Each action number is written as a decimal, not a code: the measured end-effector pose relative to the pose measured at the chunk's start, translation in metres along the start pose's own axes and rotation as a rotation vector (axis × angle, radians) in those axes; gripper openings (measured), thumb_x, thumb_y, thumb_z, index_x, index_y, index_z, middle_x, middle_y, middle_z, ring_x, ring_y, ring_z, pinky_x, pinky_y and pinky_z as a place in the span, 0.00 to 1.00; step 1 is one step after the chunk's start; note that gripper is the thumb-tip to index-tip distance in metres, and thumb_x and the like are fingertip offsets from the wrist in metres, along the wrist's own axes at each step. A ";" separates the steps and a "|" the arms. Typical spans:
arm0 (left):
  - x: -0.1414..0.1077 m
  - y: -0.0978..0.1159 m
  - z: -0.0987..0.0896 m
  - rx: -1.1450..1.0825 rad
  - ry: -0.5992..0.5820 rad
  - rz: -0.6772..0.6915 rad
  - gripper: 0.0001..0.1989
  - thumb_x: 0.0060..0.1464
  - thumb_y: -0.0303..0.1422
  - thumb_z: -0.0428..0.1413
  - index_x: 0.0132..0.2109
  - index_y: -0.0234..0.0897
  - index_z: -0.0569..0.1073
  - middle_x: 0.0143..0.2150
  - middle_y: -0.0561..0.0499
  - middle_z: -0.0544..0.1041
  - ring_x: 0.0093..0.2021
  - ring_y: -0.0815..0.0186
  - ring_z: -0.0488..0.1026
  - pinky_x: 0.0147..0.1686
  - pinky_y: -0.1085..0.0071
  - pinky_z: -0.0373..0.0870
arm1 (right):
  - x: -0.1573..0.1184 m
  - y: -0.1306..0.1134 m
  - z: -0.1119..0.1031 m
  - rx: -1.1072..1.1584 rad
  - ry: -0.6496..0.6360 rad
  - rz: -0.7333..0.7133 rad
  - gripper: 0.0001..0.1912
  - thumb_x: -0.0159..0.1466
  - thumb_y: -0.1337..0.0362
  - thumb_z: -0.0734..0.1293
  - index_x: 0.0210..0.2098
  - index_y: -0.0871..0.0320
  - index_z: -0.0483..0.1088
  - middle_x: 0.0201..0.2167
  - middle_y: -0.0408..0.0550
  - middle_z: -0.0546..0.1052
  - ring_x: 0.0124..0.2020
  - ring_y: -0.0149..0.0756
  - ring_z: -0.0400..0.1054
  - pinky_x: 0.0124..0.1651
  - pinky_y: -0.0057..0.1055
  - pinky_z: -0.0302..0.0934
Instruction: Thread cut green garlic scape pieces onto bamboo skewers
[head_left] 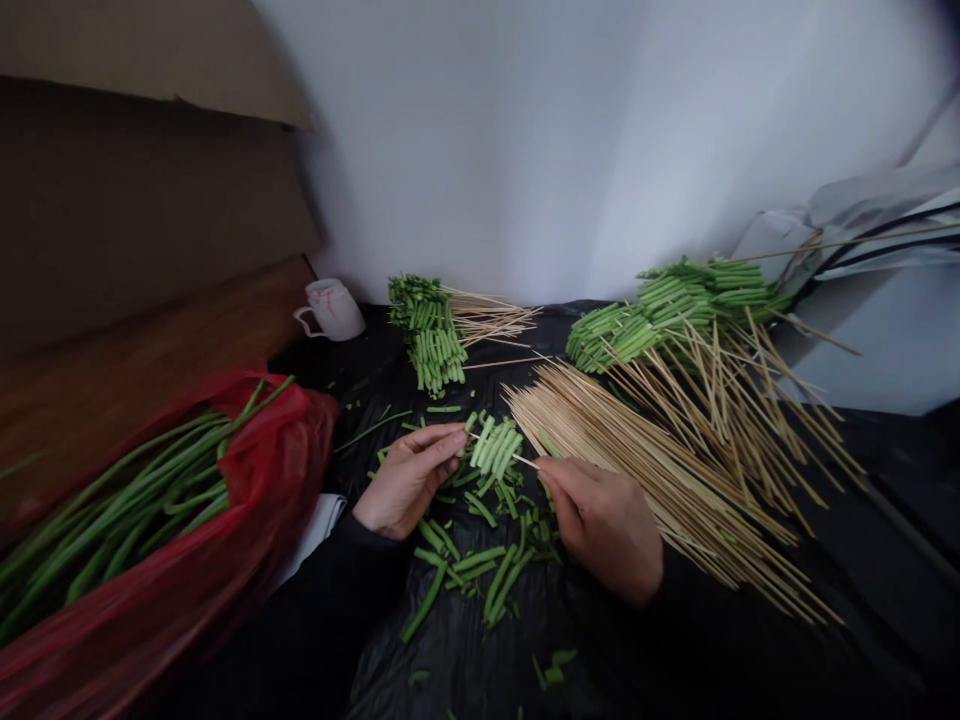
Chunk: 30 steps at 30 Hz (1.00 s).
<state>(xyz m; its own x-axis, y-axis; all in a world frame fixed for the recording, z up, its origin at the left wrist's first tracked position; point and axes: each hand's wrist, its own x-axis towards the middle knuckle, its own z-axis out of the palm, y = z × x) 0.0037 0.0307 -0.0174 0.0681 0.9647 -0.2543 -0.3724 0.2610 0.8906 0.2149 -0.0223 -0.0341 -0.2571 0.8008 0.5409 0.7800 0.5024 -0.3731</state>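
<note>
Between my hands stretches a thin bamboo skewer (524, 461) with several short green long-bean pieces (495, 447) threaded side by side. My right hand (606, 520) grips the skewer's right part. At the skewer's left end, my left hand (412, 478) is closed, thumb and finger pinching a cut bean piece (470, 423) against the tip. Whether the tip has passed through that piece I cannot tell. Under both hands, loose cut pieces (480, 560) lie scattered on a black plastic sheet (390, 660). Just right of my right hand lies a large pile of bare skewers (637, 450).
Filled skewers form a stack (437, 355) at the back and a bigger heap (682, 300) at the back right. A red plastic bag (300, 440) of long whole beans (127, 510) stands left. A white mug (335, 310) sits near the wall, beside cardboard (150, 170).
</note>
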 end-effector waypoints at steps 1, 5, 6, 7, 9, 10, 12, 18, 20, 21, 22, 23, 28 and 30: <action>0.000 0.000 0.000 0.007 0.004 0.002 0.12 0.37 0.30 0.70 0.33 0.33 0.82 0.29 0.52 0.78 0.28 0.75 0.70 0.30 0.79 0.68 | 0.000 0.000 0.000 0.002 -0.003 -0.002 0.13 0.66 0.71 0.57 0.41 0.59 0.73 0.36 0.49 0.79 0.38 0.34 0.74 0.41 0.28 0.61; 0.000 0.000 0.001 0.031 -0.004 -0.007 0.13 0.34 0.31 0.71 0.32 0.33 0.82 0.29 0.52 0.79 0.28 0.76 0.70 0.30 0.80 0.67 | -0.001 0.000 0.000 0.007 -0.001 -0.008 0.13 0.66 0.71 0.57 0.41 0.59 0.73 0.36 0.49 0.79 0.37 0.35 0.74 0.41 0.28 0.62; -0.001 0.000 0.002 0.041 -0.004 -0.006 0.14 0.33 0.31 0.72 0.31 0.33 0.82 0.29 0.52 0.79 0.28 0.75 0.70 0.30 0.79 0.67 | -0.002 0.000 0.001 0.006 0.000 -0.007 0.13 0.66 0.71 0.57 0.40 0.59 0.73 0.35 0.49 0.79 0.37 0.35 0.74 0.41 0.28 0.62; -0.001 -0.001 0.002 0.055 -0.002 0.002 0.14 0.33 0.31 0.72 0.31 0.33 0.82 0.29 0.52 0.79 0.28 0.75 0.70 0.30 0.79 0.67 | -0.002 0.000 0.001 0.006 -0.002 -0.005 0.13 0.66 0.71 0.57 0.40 0.60 0.73 0.35 0.49 0.79 0.36 0.35 0.74 0.40 0.28 0.62; -0.001 -0.002 0.002 0.089 0.011 0.033 0.14 0.33 0.31 0.72 0.31 0.33 0.82 0.29 0.52 0.79 0.29 0.74 0.70 0.31 0.79 0.66 | -0.003 0.000 0.002 0.009 -0.011 0.003 0.13 0.66 0.71 0.57 0.40 0.60 0.73 0.34 0.49 0.78 0.35 0.35 0.73 0.39 0.28 0.61; -0.001 -0.003 0.002 0.106 0.014 0.046 0.14 0.33 0.31 0.72 0.31 0.33 0.81 0.29 0.52 0.79 0.29 0.74 0.70 0.31 0.78 0.66 | -0.003 0.000 0.003 0.012 -0.014 0.008 0.14 0.66 0.71 0.57 0.40 0.59 0.73 0.33 0.49 0.78 0.35 0.35 0.73 0.39 0.28 0.61; -0.001 -0.005 0.001 0.122 -0.001 0.045 0.13 0.34 0.32 0.71 0.31 0.33 0.81 0.28 0.52 0.78 0.28 0.74 0.70 0.30 0.78 0.66 | -0.003 -0.001 0.004 0.022 -0.024 0.015 0.14 0.66 0.71 0.57 0.41 0.59 0.73 0.33 0.48 0.78 0.35 0.34 0.73 0.39 0.28 0.61; -0.004 -0.005 0.003 0.042 -0.075 -0.009 0.14 0.37 0.35 0.70 0.35 0.36 0.80 0.33 0.54 0.76 0.31 0.73 0.70 0.31 0.78 0.66 | -0.002 -0.003 0.004 0.058 -0.014 0.034 0.14 0.67 0.70 0.56 0.39 0.58 0.74 0.34 0.48 0.78 0.37 0.34 0.73 0.41 0.27 0.61; -0.006 -0.005 0.005 0.049 -0.108 -0.020 0.17 0.39 0.36 0.70 0.38 0.38 0.80 0.35 0.53 0.77 0.34 0.71 0.71 0.34 0.76 0.68 | -0.002 -0.004 0.005 0.060 -0.015 0.032 0.14 0.67 0.69 0.57 0.40 0.58 0.73 0.34 0.48 0.78 0.36 0.34 0.73 0.41 0.27 0.60; -0.007 -0.006 0.006 0.075 -0.135 -0.020 0.17 0.39 0.36 0.69 0.39 0.38 0.80 0.35 0.52 0.77 0.34 0.71 0.71 0.34 0.76 0.68 | -0.002 -0.004 0.005 0.063 -0.019 0.031 0.13 0.67 0.69 0.57 0.40 0.58 0.73 0.33 0.48 0.78 0.36 0.34 0.73 0.40 0.27 0.60; -0.008 -0.006 0.006 0.113 -0.166 -0.014 0.16 0.40 0.36 0.69 0.39 0.37 0.80 0.34 0.52 0.77 0.33 0.72 0.70 0.34 0.76 0.67 | -0.002 -0.004 0.005 0.065 -0.022 0.030 0.13 0.67 0.69 0.57 0.40 0.57 0.73 0.33 0.47 0.78 0.36 0.33 0.73 0.39 0.27 0.60; -0.008 -0.007 0.006 0.154 -0.190 -0.001 0.14 0.41 0.35 0.69 0.37 0.35 0.80 0.32 0.52 0.76 0.31 0.73 0.69 0.32 0.77 0.66 | -0.002 -0.003 0.006 0.068 -0.028 0.026 0.13 0.67 0.69 0.57 0.40 0.58 0.73 0.33 0.47 0.78 0.36 0.33 0.73 0.39 0.27 0.60; -0.006 -0.009 0.005 0.179 -0.162 0.044 0.11 0.41 0.34 0.69 0.32 0.33 0.79 0.28 0.53 0.74 0.27 0.74 0.66 0.30 0.77 0.64 | -0.002 -0.002 0.005 0.039 -0.039 0.004 0.12 0.68 0.68 0.57 0.39 0.58 0.73 0.32 0.47 0.78 0.34 0.34 0.73 0.37 0.28 0.59; -0.006 -0.008 0.005 0.166 -0.152 0.034 0.12 0.41 0.34 0.69 0.32 0.32 0.79 0.28 0.53 0.74 0.28 0.73 0.67 0.30 0.76 0.65 | -0.002 -0.002 0.005 0.034 -0.037 0.002 0.12 0.68 0.69 0.57 0.38 0.58 0.72 0.31 0.47 0.77 0.32 0.33 0.72 0.36 0.28 0.58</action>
<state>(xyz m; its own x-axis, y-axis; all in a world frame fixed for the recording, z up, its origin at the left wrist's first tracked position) 0.0105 0.0232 -0.0212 0.2018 0.9639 -0.1740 -0.2200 0.2177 0.9509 0.2107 -0.0237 -0.0386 -0.2770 0.8130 0.5122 0.7609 0.5111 -0.3997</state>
